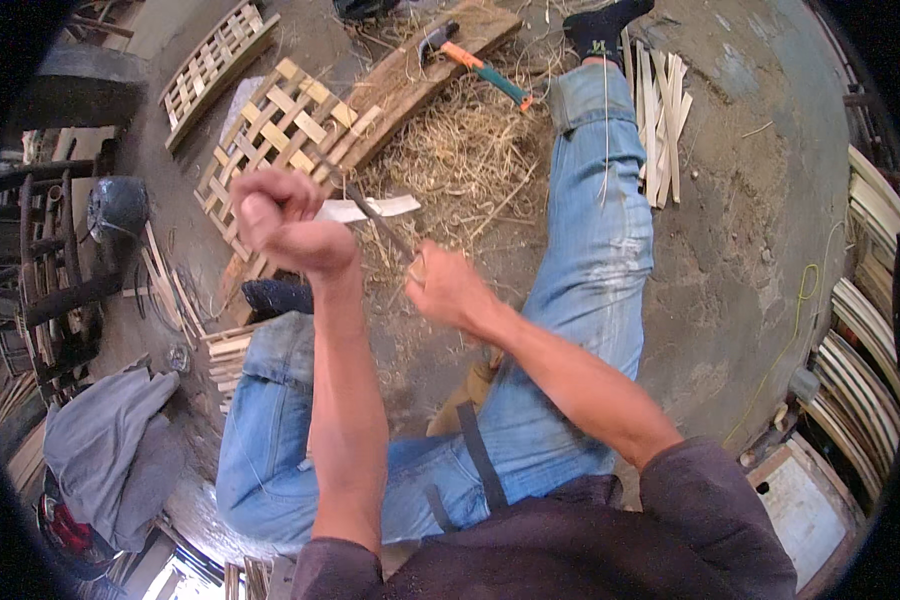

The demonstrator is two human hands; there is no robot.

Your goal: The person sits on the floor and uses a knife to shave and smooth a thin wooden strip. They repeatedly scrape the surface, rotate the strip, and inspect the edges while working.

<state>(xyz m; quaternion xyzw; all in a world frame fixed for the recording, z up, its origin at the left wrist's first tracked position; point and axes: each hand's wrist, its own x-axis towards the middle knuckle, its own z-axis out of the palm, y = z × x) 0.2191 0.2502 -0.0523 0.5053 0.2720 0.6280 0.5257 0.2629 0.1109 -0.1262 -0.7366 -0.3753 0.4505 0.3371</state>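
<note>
Fingers (423,268) of your right hand (455,288) are wrapped tight round the near end of a thin dark strip (382,226), just right of the woven lattice panel (311,129). Your left hand (295,225) is over the panel's near side, fingers curled in but blurry, so can't tell if they've got anything. Pale strip (395,206) is beside that hand, shavings (450,150) sit right of the panel, and the hammer (482,67) lies beyond those on its far right.
</note>
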